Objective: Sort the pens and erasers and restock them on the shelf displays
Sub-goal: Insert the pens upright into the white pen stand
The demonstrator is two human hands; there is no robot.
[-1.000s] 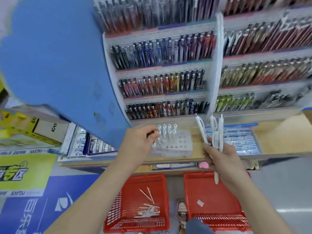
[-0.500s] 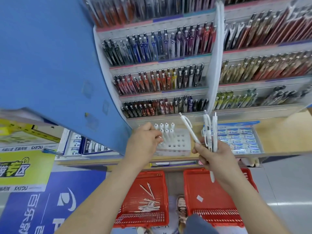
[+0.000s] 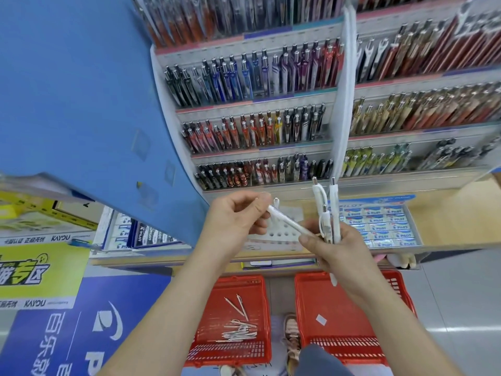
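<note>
As the person looks down at two bare arms, a big blue board (image 3: 81, 104) fills the left side. Under it sits a yellow-green sign (image 3: 27, 270). Just right of the sign, some small boxes (image 3: 146, 236) stand in a row.

Down on the floor is a red basket (image 3: 233, 359) with a little pile of thin white pens (image 3: 240, 331) lying in it. Above it, the left hand (image 3: 233, 221) has its fingers curled. Its thumb and fingertips pinch the top end of one white pen (image 3: 287, 223). This pen slants down to the right, and its low end reaches the fingers of the right hand (image 3: 341, 253). I cannot tell if the right hand holds that end too. Behind the slanted pen is a clear pen stand (image 3: 282, 236) with round holes in it.

A shoe (image 3: 291, 329) shows on the floor between the two baskets.

The right hand is wrapped tight round a bunch of white pens (image 3: 334, 213). They stick up out of the fist, and one tip pokes out below it. Under this hand is a second red basket (image 3: 306, 308) with a small white scrap (image 3: 321, 318) inside.

Just right of the bunch, blue and white erasers (image 3: 379, 225) lie in neat rows in a tray on the wooden shelf (image 3: 447, 213).

Higher up, rows of pens (image 3: 257, 74) in many colours stand on stepped racks. A white post (image 3: 344, 104) splits them into a left part and a right part. The right part looks blurry.
</note>
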